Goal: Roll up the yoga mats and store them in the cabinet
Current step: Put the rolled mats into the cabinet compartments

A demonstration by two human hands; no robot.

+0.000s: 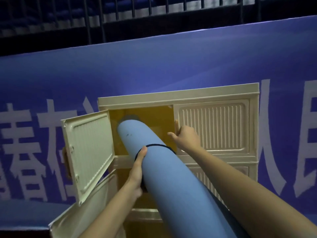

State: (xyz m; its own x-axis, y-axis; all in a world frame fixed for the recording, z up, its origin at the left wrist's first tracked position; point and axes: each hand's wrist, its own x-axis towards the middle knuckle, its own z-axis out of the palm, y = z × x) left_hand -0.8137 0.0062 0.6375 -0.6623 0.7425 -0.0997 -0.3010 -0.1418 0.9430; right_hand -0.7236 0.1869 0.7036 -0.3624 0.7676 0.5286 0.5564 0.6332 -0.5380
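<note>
Currently one rolled blue yoga mat (pixel 164 170) in view, its far end poked into the upper left compartment of the cream cabinet (pixel 178 96), the rest slanting out toward the camera. One dark strap (pixel 154 145) rings the mat just outside the cabinet opening. Left hand (pixel 137 170) grips the mat's left side at the strap, thumb laid along the top, fingers curled under. Right hand (pixel 186 137) rests on the edge of the cabinet's closed upper right door (pixel 212 126), fingers hooked round that edge, thumb sticking out toward the opening. Cabinet doors counted: four, two swung open on the left, upper (pixel 89 155) and lower (pixel 82 212), two closed on the right. Behind the cabinet, one blue banner (pixel 154 66) with white characters; above it, a dark metal railing (pixel 120 14).
</note>
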